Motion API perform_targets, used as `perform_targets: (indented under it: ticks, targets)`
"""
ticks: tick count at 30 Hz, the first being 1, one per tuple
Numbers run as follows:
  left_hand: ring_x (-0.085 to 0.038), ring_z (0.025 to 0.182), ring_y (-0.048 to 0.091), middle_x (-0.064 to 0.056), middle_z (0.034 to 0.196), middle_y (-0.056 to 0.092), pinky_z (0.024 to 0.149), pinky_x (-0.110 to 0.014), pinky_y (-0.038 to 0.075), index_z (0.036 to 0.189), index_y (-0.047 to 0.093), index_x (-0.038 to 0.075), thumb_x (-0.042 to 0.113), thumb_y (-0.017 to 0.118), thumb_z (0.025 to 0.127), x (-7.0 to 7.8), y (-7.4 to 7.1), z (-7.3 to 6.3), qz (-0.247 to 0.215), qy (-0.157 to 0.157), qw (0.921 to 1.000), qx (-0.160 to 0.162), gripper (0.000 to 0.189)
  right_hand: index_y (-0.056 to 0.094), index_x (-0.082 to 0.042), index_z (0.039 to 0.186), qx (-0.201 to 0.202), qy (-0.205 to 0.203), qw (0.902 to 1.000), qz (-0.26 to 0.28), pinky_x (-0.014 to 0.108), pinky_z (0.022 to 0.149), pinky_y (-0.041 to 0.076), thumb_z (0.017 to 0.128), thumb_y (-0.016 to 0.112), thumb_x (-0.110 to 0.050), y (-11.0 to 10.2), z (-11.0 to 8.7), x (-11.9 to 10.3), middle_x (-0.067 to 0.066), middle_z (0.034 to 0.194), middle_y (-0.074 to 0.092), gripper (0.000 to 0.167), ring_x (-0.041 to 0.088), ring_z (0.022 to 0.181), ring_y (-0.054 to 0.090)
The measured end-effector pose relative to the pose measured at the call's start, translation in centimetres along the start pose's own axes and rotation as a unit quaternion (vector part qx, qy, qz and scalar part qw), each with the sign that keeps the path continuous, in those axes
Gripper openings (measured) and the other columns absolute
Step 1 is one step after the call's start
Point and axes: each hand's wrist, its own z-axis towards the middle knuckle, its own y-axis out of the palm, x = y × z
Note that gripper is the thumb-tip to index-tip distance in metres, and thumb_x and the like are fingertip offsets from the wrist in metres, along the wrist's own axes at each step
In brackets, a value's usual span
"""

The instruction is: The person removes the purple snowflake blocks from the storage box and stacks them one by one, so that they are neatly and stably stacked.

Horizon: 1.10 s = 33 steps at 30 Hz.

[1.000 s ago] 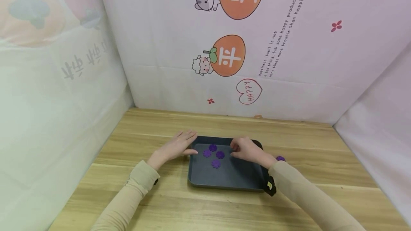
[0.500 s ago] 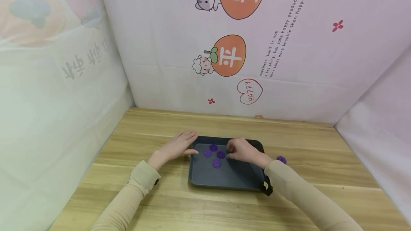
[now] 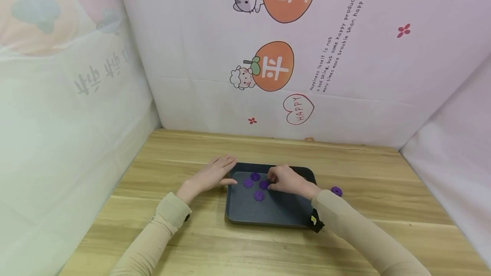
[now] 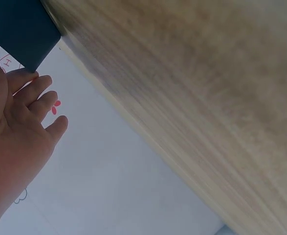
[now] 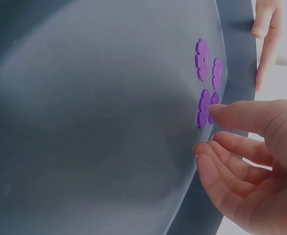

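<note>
A dark grey tray [image 3: 245, 214] lies on the wooden table. In its left half are several purple snowflake-shaped discs, flat on the bottom; the nearest one [image 3: 258, 196] is a lighter purple. My left hand [image 3: 209, 176], fingers straight, rests at the tray's back left corner; the left wrist view shows its fingertips by the rim. Over the tray, my right hand [image 3: 288, 181] reaches left with thumb and bent fingers spread apart. In the right wrist view, its thumb [image 5: 236, 116] overlaps a purple disc [image 5: 204, 108], and nothing sits between thumb and fingers.
One more purple disc [image 3: 336, 191] lies on the wooden table [image 3: 215, 250] right of the tray, close to the right sleeve [image 3: 360, 229]. White printed cloth [image 3: 199, 76] walls in the table at the back and sides.
My right hand has moved left across the tray, up to the rightmost disc in it. The left hand stays at the tray's corner, and the discs lie as before.
</note>
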Motion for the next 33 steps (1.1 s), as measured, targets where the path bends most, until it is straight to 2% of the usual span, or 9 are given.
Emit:
perform_targets:
  ticks: [14,26,33]
  targets:
    - [-0.036,0.153,0.024,-0.018,0.162,0.029,0.126,-0.055,0.020,0.155,0.031,0.003,0.049,0.052,0.099,0.0,-0.1,-0.2,-0.011,-0.002,0.9999,-0.004,0.076,0.070,0.003,0.101,-0.009,-0.016,0.9997,-0.018,0.029,0.069,0.059,0.083,0.079,-0.009,0.4,0.7,-0.2,0.014,0.093,0.072,0.024,0.019,0.081,0.067]
    - [-0.038,0.151,0.025,-0.020,0.161,0.030,0.125,-0.057,0.022,0.153,0.032,-0.001,0.047,0.053,0.099,-0.2,0.2,-0.1,-0.012,0.001,0.9999,0.003,0.075,0.070,0.002,0.102,-0.018,0.000,0.9990,-0.040,0.032,0.071,0.060,0.082,0.080,-0.010,0.8,1.1,-0.5,0.014,0.093,0.070,0.025,0.021,0.083,0.066]
    - [-0.037,0.152,0.024,-0.019,0.162,0.028,0.126,-0.056,0.020,0.154,0.031,0.001,0.049,0.052,0.099,-0.1,0.1,-0.1,-0.015,0.000,0.9999,-0.002,0.076,0.070,0.002,0.100,-0.018,-0.007,0.9989,-0.042,0.032,0.070,0.058,0.083,0.079,-0.009,1.0,1.2,-0.6,0.014,0.092,0.068,0.022,0.020,0.082,0.062]
